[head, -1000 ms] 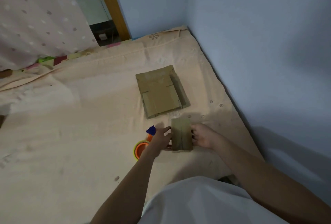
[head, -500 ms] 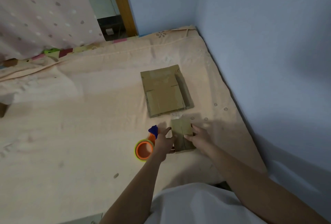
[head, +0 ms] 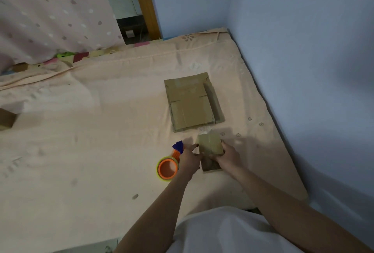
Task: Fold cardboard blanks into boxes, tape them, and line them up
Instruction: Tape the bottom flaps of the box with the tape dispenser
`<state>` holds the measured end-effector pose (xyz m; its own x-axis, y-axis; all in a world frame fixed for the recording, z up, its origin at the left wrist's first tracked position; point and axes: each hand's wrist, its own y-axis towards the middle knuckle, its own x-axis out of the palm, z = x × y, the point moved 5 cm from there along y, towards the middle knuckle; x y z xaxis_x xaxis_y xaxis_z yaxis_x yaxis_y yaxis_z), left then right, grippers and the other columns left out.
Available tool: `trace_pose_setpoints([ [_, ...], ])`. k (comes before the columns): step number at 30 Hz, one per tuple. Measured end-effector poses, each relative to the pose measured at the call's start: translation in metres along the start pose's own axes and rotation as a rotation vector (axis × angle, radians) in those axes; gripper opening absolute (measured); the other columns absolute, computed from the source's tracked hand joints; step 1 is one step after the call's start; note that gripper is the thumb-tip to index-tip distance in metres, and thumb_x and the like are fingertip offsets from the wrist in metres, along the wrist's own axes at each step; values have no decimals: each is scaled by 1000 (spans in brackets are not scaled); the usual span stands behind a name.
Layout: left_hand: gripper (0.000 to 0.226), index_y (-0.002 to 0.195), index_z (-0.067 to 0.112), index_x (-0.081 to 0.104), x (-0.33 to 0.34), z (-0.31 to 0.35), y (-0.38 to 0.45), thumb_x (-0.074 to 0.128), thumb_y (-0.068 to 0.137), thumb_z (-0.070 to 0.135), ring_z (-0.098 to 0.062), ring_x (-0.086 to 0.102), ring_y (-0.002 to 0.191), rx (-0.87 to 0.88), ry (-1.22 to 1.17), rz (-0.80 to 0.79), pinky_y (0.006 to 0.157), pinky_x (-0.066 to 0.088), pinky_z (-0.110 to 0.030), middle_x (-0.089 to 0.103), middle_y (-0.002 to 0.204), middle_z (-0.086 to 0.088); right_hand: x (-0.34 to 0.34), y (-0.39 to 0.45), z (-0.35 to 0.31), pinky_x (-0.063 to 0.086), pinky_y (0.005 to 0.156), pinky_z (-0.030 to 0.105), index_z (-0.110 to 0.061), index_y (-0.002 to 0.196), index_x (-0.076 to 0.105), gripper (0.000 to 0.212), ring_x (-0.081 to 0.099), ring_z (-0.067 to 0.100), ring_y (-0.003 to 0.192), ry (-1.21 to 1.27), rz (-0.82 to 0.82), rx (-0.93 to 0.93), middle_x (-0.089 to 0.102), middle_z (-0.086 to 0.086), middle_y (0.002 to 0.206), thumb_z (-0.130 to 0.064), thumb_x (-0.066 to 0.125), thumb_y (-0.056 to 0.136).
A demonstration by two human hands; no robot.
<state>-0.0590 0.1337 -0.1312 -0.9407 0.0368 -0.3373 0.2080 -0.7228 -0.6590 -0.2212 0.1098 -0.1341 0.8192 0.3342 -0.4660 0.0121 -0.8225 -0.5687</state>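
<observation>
A peach bed sheet covers the bed, its near edge cut off by the frame and by the person's white shirt. At far left a brown cardboard corner is cropped, too little showing to tell what it is. A stack of flat cardboard blanks lies toward the wall side of the bed, its lower layers hidden under the top sheet. Just in front of it sits the small folded box, dull brown with a centre seam; its near end is in shadow and blurred. The right hand grips its right side, the left hand its left side, fingers curled on it. The orange tape roll, partly hidden by the left wrist, lies just left.
</observation>
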Motion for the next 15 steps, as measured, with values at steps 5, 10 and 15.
trace_pose_setpoints([
  [5,14,90,12,60,-40,-9,-10,51,91,23,-26,60,76,82,460,307,68,51,-36,68,88,-8,-1,1,-1,47,94,25,-24,144,51,72,60,19,119,-72,3,7,65,-4,131,-33,82,79],
  [10,47,115,10,52,-59,-47,-8,62,88,47,-32,54,114,-117,658,269,92,42,-37,63,114,-8,1,2,0,48,101,31,-25,144,50,71,60,20,122,-105,-13,29,63,-5,134,-37,79,80],
  [15,39,122,16,54,-58,-60,-5,62,91,38,-25,56,115,-126,699,121,94,37,-36,61,119,-1,-2,1,-6,49,98,31,-26,135,55,60,62,18,115,-106,-35,38,67,-5,125,-33,79,80],
])
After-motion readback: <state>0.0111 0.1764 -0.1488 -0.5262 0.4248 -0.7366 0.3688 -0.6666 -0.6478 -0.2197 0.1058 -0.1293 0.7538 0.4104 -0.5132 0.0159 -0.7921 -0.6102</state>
